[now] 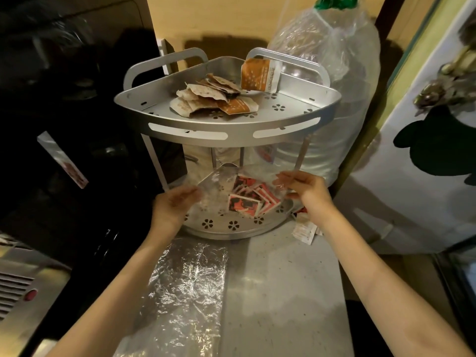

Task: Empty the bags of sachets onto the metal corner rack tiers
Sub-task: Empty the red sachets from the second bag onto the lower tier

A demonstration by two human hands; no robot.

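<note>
A two-tier metal corner rack (226,124) stands on the counter against the wall. Brown and orange sachets (213,97) lie heaped on its top tier, one propped against the back rail. Red, black and white sachets (251,199) lie in a pile on the bottom tier (231,226). A clear plastic bag (226,180) is stretched over that pile, between my hands. My left hand (175,204) pinches its left side. My right hand (306,188) pinches its right side. Whether any sachets are inside the bag is hard to tell.
A crumpled empty clear bag (185,284) lies flat on the grey counter (283,279) in front of the rack. A few sachets (305,229) lie on the counter at the rack's right. A large plastic-wrapped water jug (342,73) stands behind. Dark appliances at left.
</note>
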